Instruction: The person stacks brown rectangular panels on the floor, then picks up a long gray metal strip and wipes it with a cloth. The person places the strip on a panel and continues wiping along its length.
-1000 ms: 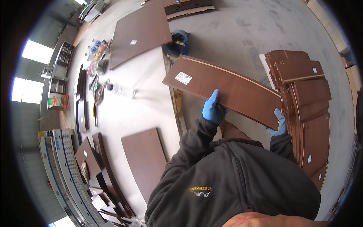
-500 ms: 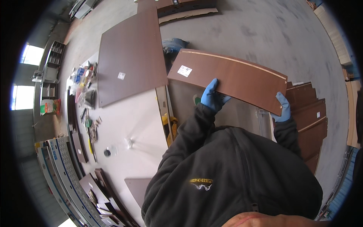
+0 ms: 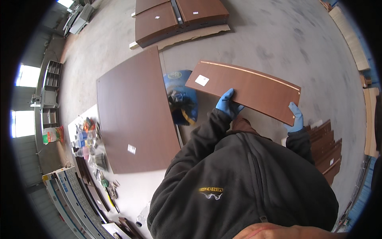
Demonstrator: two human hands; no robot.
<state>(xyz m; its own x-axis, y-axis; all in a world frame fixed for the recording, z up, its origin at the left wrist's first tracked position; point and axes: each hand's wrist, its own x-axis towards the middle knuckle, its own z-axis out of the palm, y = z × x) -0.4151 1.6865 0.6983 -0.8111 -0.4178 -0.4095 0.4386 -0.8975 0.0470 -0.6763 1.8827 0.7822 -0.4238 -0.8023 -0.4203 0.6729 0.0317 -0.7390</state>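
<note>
A long brown wooden board (image 3: 248,88) is held in front of my chest, with a white label at its left end and a pale groove along its far edge. My blue-gloved left hand (image 3: 229,105) grips its near edge left of the middle, some fingers hidden under it. At the right end, my blue-gloved right hand (image 3: 295,117) clasps the corner. To the left, a large brown panel (image 3: 133,111) with a white label lies on the white-topped table (image 3: 137,187).
Beside the panel stands an open blue bag (image 3: 180,85) on the floor. Stacked brown panels (image 3: 157,24) lie farther ahead. More brown boards (image 3: 328,153) are at my right. Bottles and small tools (image 3: 85,143) crowd the table's left side.
My body has moved forward along the table, so the large panel sits nearer me. More of the blue bag and far stack shows. Both hands still hold the board.
</note>
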